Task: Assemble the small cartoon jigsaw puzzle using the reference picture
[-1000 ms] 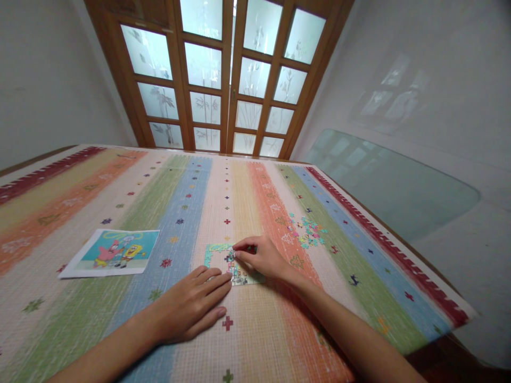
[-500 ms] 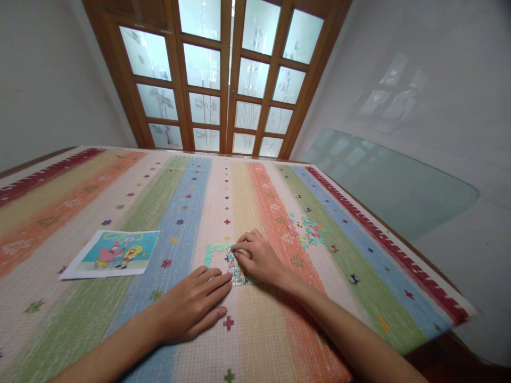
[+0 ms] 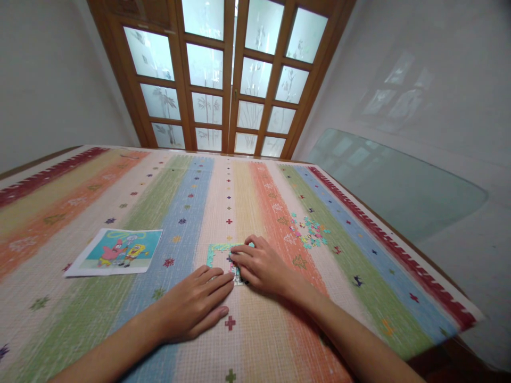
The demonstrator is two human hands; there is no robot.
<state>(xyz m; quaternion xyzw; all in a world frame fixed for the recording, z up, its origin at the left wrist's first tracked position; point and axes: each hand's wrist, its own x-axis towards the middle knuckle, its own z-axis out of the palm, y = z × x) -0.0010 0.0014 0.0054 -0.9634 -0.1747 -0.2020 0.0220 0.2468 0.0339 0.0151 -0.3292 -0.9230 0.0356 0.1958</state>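
Observation:
A partly joined jigsaw puzzle (image 3: 217, 248) lies flat on the tablecloth in front of me, with a turquoise edge at its top and left. My left hand (image 3: 195, 304) rests flat and open, palm down, its fingertips touching the puzzle's lower left part. Over the right part of the puzzle, my right hand (image 3: 261, 266) is closed, fingers bent and pressed together, pointing down and left. Whatever may be between those fingers is hidden. The right hand also covers much of the puzzle's right side.
Loose jigsaw pieces (image 3: 313, 234) are scattered to the right. A printed cartoon picture (image 3: 124, 254) on white paper lies to the left. The striped tablecloth (image 3: 199, 361) covers the table. Beyond the far edge stand wooden doors (image 3: 229, 96) with frosted panes; a wall is on the right.
My right hand's fingers have shifted slightly over the right part of the puzzle. My left hand stays in place. The whole view has moved a little.

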